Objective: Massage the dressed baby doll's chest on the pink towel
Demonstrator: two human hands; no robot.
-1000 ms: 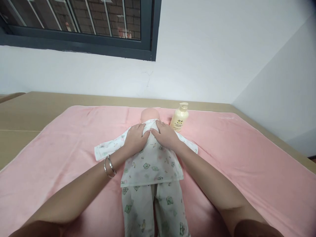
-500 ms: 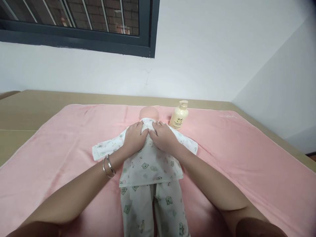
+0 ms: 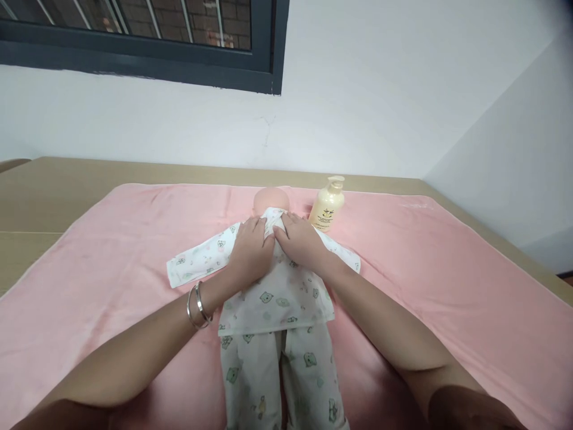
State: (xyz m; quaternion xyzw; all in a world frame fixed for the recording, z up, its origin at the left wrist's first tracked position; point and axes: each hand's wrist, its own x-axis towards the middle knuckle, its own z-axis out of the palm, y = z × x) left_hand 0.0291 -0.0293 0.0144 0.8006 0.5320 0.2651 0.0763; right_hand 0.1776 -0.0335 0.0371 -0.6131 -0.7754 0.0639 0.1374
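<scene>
Doll [image 3: 271, 200] in a white, animal-print shirt [image 3: 276, 307] and trousers [image 3: 250, 388], lying on a pink cloth [image 3: 447, 286] with its legs toward the viewer. The left hand [image 3: 252, 249] and right hand [image 3: 302, 240] rest palm down on the doll's upper torso, fingers extended, thumbs close together over its midline. Two silver bangles [image 3: 199, 306] encircle the left wrist, left of the doll's torso. A pale yellow pump bottle [image 3: 327, 209] with dark lettering stands just right of the doll's head. Beyond the doll are the tan tabletop [image 3: 67, 191] and white wall [image 3: 358, 119]; a dark-framed window [image 3: 134, 57] lies above and to its left.
</scene>
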